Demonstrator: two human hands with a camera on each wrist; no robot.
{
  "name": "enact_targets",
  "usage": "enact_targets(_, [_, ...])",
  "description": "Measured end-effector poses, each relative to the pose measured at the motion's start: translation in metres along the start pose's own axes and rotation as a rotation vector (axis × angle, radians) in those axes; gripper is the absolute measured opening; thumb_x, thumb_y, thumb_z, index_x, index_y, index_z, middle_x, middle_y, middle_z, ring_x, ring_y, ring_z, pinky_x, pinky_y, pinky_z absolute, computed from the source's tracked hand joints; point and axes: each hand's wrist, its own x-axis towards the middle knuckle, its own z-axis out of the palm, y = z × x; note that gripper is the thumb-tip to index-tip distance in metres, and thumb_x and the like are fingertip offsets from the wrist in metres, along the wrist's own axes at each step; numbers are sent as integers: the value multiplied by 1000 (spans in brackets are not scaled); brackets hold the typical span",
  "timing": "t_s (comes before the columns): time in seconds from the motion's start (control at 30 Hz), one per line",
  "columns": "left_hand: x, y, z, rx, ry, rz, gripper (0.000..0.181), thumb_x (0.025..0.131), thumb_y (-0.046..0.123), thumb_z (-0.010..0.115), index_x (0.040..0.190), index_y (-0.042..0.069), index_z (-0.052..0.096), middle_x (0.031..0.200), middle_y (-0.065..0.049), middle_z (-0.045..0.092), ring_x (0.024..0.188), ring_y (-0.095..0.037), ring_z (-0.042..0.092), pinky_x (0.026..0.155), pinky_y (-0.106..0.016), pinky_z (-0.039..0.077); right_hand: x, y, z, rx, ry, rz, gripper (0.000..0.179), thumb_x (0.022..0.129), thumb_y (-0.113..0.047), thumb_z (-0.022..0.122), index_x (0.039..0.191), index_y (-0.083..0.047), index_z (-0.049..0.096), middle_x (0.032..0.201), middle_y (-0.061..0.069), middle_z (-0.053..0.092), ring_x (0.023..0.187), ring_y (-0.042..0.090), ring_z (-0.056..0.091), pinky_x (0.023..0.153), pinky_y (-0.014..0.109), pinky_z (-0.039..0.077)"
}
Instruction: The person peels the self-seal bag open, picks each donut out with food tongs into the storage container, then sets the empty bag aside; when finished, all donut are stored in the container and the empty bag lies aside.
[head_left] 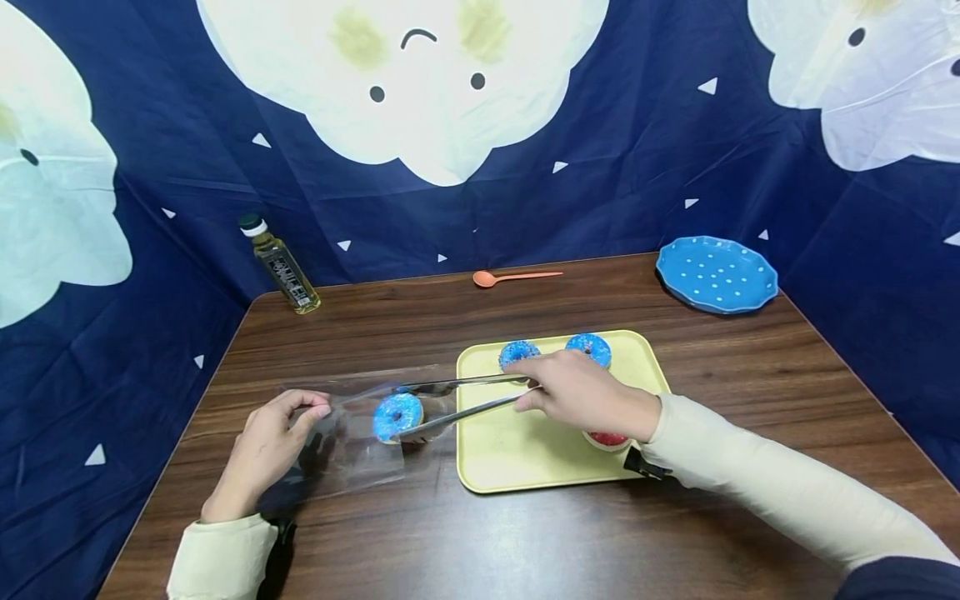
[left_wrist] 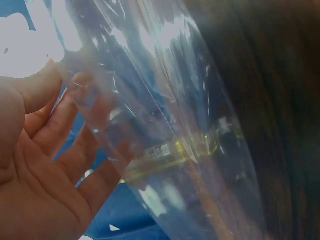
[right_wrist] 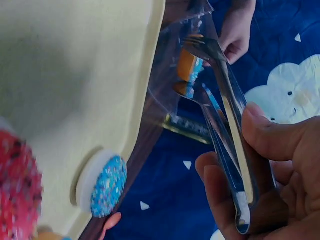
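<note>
My left hand (head_left: 258,454) pinches the edge of a clear plastic bag (head_left: 360,471) between thumb and fingertips, left of the tray. In the left wrist view the film hangs in glossy folds from the fingertips. My right hand (head_left: 577,392) grips metal tongs (head_left: 491,407) that reach left over the tray's edge. Between the tong tips sits a donut with blue icing (right_wrist: 190,68), its plain orange-brown side showing in the right wrist view. From the head, this blue donut (head_left: 397,417) overlaps the clear bag.
A pale yellow tray (head_left: 517,471) lies under my right hand, bearing a blue donut (head_left: 517,353), another blue donut (head_left: 591,347) and a partly hidden red donut (head_left: 607,440). Along the back stand an oil bottle (head_left: 285,271), an orange spoon (head_left: 484,279) and a blue dotted plate (head_left: 717,275).
</note>
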Motion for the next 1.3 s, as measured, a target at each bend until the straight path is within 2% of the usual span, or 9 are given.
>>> enact_targets(0.13, [-1, 0, -1, -12, -6, -6, 23, 101, 31, 64, 109, 11, 72, 115, -11, 70, 101, -34, 66, 78, -55, 49, -11, 7, -8, 15, -7, 25, 41, 89, -26, 77, 124, -6, 70, 90, -6, 71, 71, 2, 59, 66, 28, 51])
enact_targets(0.3, [-2, -1, -1, -18, -16, -19, 25, 101, 33, 62, 111, 12, 72, 115, -12, 70, 104, -35, 65, 80, -56, 49, -26, 14, -15, 21, -4, 57, 38, 89, -21, 77, 124, -6, 70, 95, -4, 73, 83, 8, 67, 75, 36, 55])
enact_targets(0.6, [0, -1, 1, -22, -15, -12, 21, 101, 30, 64, 108, 12, 72, 113, -10, 70, 104, -34, 65, 80, -54, 49, -52, 24, -29, -35, -16, 115, 40, 88, -21, 79, 123, -3, 70, 98, 1, 73, 86, 14, 68, 79, 42, 55])
enact_targets(0.83, [0, -1, 2, -14, -13, -12, 21, 101, 29, 64, 109, 11, 72, 111, -10, 71, 100, -31, 66, 79, -51, 49, -68, 30, -42, -51, -16, 149, 43, 85, -23, 82, 124, -8, 71, 88, -9, 70, 77, 6, 62, 68, 38, 54])
enact_targets(1.07, [0, -1, 2, -23, -24, -17, 22, 101, 30, 64, 109, 12, 72, 113, -10, 71, 101, -32, 67, 79, -52, 50, -81, 34, -51, -58, -45, 153, 44, 84, -25, 82, 124, -9, 72, 80, -16, 67, 68, 1, 55, 64, 34, 51])
enact_targets(1.3, [-1, 0, 3, -28, -31, -29, 22, 101, 29, 65, 110, 11, 72, 114, -11, 70, 102, -34, 66, 80, -54, 51, -93, 40, -63, -87, -52, 154, 38, 85, -25, 81, 120, -11, 73, 93, -10, 72, 73, 2, 60, 65, 37, 51])
